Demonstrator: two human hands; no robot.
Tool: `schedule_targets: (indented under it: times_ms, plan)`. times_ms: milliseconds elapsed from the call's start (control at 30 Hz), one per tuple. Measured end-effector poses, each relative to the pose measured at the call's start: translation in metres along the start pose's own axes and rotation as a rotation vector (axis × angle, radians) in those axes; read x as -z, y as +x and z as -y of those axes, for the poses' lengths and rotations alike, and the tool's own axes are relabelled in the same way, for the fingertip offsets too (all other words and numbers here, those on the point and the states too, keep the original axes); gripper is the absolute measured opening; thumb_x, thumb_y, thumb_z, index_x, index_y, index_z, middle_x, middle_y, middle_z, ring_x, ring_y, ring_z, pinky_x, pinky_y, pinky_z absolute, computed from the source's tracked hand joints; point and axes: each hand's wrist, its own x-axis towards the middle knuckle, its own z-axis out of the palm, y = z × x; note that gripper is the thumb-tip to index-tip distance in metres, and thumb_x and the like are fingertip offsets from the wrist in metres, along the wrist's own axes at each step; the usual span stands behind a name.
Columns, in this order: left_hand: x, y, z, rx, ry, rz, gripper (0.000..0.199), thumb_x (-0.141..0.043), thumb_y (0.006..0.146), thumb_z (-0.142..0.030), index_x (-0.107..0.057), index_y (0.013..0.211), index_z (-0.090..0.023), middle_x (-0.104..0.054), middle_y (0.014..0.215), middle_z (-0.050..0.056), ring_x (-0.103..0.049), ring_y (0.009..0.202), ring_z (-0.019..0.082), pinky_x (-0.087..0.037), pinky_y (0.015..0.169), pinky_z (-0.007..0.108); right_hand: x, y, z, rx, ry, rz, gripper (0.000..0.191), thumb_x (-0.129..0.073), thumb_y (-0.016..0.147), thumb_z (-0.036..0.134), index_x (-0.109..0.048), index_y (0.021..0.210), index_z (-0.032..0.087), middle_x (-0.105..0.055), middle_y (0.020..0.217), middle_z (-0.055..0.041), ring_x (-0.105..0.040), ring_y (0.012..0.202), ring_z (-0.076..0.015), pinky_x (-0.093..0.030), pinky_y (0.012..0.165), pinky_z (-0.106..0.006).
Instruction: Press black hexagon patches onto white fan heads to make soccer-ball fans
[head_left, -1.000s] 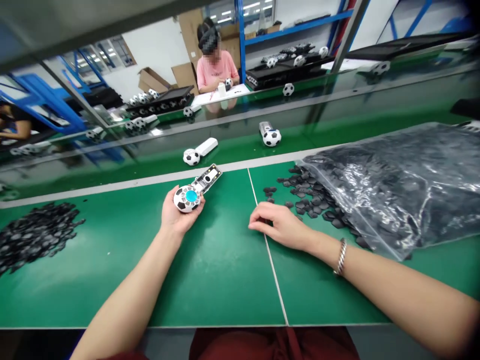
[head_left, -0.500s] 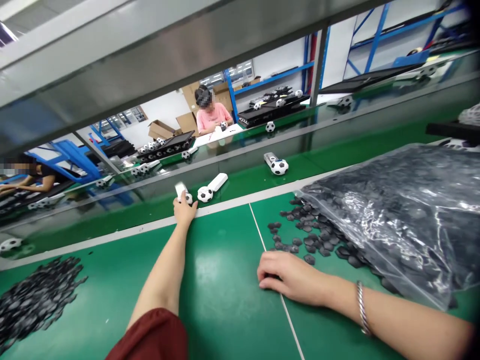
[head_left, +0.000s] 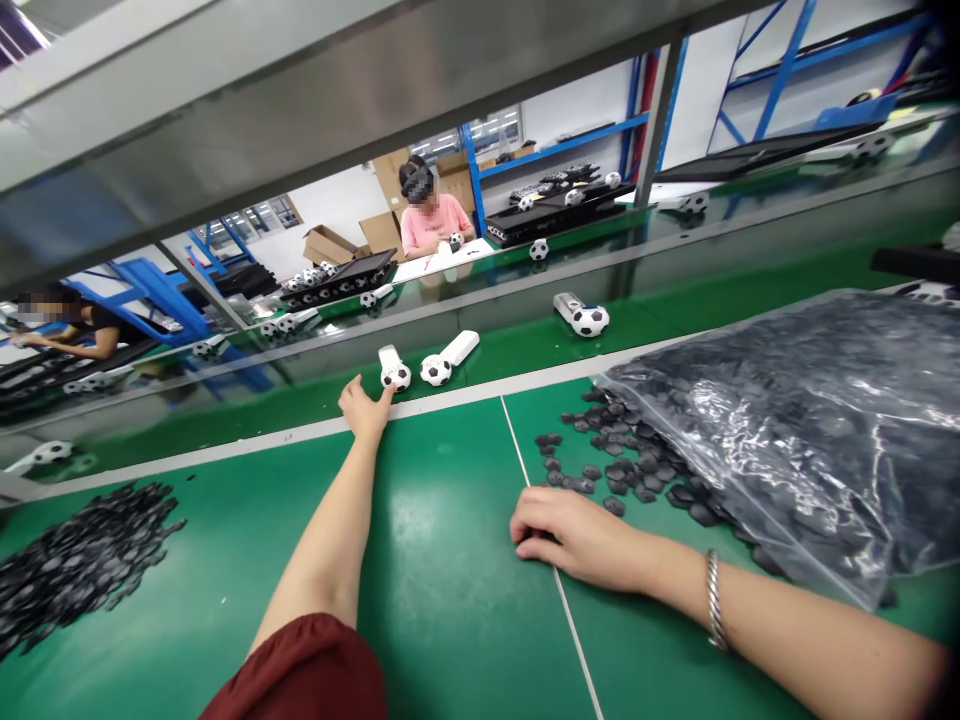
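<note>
My left hand (head_left: 366,405) reaches over the far edge of the green table, thumb and fingers spread and holding nothing. Just beyond its thumb lies a white piece with a small soccer ball end (head_left: 396,376) on the green belt. A second white piece with a soccer ball end (head_left: 436,370) lies to the right of it. Nearer to me, my right hand (head_left: 574,535) rests on the table with its fingers loosely curled in, and nothing shows in it. Small black flat pieces (head_left: 645,470) lie scattered beside it, spilling from a clear plastic bag (head_left: 780,420).
Another heap of black pieces (head_left: 82,560) lies at the left. More ball pieces, one (head_left: 590,320) to the right, sit on the green belt (head_left: 690,290). A metal beam (head_left: 337,110) crosses overhead. Co-workers sit across the line, one in a pink shirt (head_left: 435,222).
My left hand has let go of the white soccer ball piece and its fingers have spread. The pieces on the belt have shifted right. My right hand has stayed about where it was.
</note>
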Motion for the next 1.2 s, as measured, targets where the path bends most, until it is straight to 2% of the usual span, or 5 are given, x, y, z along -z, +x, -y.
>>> schedule_targets:
  times_ms: [333, 467, 800, 967, 1200]
  plan:
    - [0.018, -0.025, 0.010, 0.179, -0.006, -0.134, 0.036, -0.055, 0.083, -0.037, -0.050, 0.111, -0.013, -0.048, 0.117, 0.010, -0.046, 0.108, 0.024, -0.040, 0.091, 0.046, 0.000, 0.000, 0.000, 0.009, -0.031, 0.027, 0.003, -0.057, 0.084, 0.019, -0.059, 0.086, 0.017, -0.054, 0.087, -0.0012, -0.051, 0.079, -0.0126, -0.041, 0.072, -0.022]
    - [0.024, -0.031, 0.014, 0.209, -0.035, -0.112, 0.030, -0.054, 0.085, -0.033, -0.052, 0.106, -0.012, -0.052, 0.108, 0.008, -0.052, 0.098, 0.021, -0.045, 0.085, 0.042, 0.000, -0.001, 0.003, -0.003, -0.061, 0.037, 0.005, -0.058, 0.084, 0.020, -0.060, 0.088, 0.018, -0.053, 0.090, -0.0018, -0.051, 0.080, -0.0134, -0.041, 0.073, -0.024]
    - [0.025, -0.065, -0.006, -0.013, -0.190, 0.139, 0.025, -0.051, 0.087, -0.033, -0.055, 0.096, -0.011, -0.057, 0.088, 0.004, -0.056, 0.074, 0.014, -0.050, 0.066, 0.029, -0.001, -0.004, 0.004, 0.000, -0.116, 0.074, 0.010, -0.048, 0.089, 0.024, -0.058, 0.091, 0.020, -0.053, 0.093, -0.0023, -0.052, 0.086, -0.0152, -0.044, 0.078, -0.027]
    - [0.018, -0.083, -0.023, -0.180, -0.169, 0.250, 0.024, -0.052, 0.087, -0.034, -0.056, 0.092, -0.011, -0.057, 0.085, 0.003, -0.056, 0.073, 0.013, -0.050, 0.066, 0.029, -0.012, -0.006, -0.025, 0.072, -0.150, 0.064, 0.023, -0.040, 0.091, 0.037, -0.059, 0.094, 0.024, -0.054, 0.099, -0.0034, -0.055, 0.091, -0.0165, -0.047, 0.079, -0.026]
    - [0.022, -0.086, -0.023, -0.296, -0.141, 0.369, 0.023, -0.050, 0.088, -0.034, -0.056, 0.088, -0.012, -0.057, 0.083, 0.003, -0.056, 0.072, 0.012, -0.049, 0.069, 0.030, -0.025, -0.012, -0.061, 0.117, -0.211, -0.003, 0.028, -0.043, 0.088, 0.047, -0.061, 0.097, 0.026, -0.055, 0.104, -0.0034, -0.055, 0.096, -0.0179, -0.049, 0.084, -0.023]
